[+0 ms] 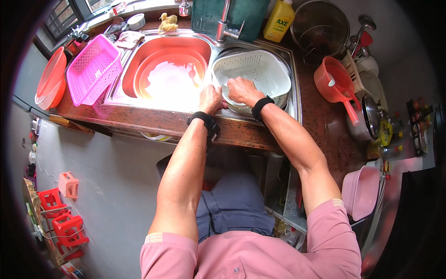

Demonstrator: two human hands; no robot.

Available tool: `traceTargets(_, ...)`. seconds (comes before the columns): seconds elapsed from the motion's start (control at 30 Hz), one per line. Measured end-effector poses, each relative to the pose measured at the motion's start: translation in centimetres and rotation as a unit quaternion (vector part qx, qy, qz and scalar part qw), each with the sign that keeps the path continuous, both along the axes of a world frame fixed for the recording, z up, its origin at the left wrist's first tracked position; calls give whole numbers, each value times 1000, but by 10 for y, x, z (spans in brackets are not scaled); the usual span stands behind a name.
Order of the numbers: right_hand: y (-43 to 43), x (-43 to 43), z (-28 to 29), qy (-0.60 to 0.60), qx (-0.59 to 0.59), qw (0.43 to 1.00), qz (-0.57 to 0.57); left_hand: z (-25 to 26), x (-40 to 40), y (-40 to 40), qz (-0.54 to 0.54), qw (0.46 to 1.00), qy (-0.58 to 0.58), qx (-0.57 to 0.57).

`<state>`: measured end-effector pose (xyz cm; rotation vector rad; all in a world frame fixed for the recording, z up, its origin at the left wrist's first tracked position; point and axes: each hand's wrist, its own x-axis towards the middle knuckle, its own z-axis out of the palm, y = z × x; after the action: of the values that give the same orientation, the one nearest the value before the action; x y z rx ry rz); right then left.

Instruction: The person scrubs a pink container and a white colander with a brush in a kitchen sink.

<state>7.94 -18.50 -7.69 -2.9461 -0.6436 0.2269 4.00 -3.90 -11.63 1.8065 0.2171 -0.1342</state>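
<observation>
A white plastic colander [270,75] is tilted in the right basin of the steel sink, over a round metal vessel [285,101] whose rim shows around it. My left hand [210,99] is at the colander's near left corner, its fingers closed around the edge there. Over the near side of the colander, my right hand [244,91] is curled with knuckles up; whatever lies under its fingers is hidden. To the left, a red plastic basin [139,82] holding water fills the other basin, with strong glare on the surface.
A pink perforated basket [82,85] and red colanders [52,76] stand left of the sink. The faucet [223,29], a yellow detergent bottle [279,21] and a green board [205,17] are behind. A red dipper [331,82] and a pink tub [362,193] are at right.
</observation>
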Motion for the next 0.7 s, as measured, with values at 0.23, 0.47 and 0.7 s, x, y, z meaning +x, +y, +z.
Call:
traceTargets(0.23, -48, -10, 12, -6, -30, 997, 76, 7, -3, -3, 1, 1000, 5, 19)
traceTargets(0.47, -56, 15, -17, -97, -79, 992, 6, 13, -5, -3, -13, 999, 22, 48)
traceTargets(0.7, -83, 46, -21, -142, -133, 979, -63, 10, -2, -5, -6, 999, 23, 31)
